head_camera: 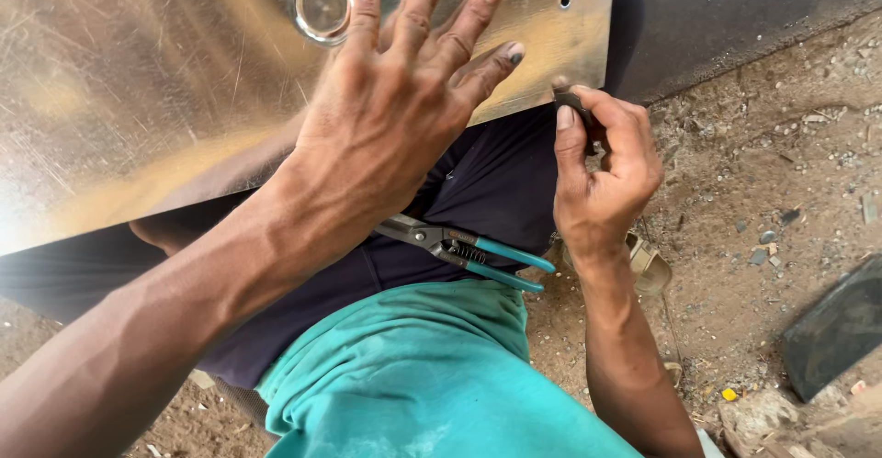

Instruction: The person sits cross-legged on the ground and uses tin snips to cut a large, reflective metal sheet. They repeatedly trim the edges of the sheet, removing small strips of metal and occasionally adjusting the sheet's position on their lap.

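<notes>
A large shiny metal sheet lies across my lap, scratched, with a round pressed boss and a small drilled hole. My left hand rests flat on the sheet with fingers spread, pressing near its lower edge. My right hand pinches a small dark tool against the sheet's lower right edge. A pair of tin snips with teal handles lies on my dark trousers, touched by neither hand.
Dirt ground with pebbles and scraps spreads to the right. A dark slab lies at the lower right. A dark panel stands behind the sheet. A sandalled foot shows under my right wrist.
</notes>
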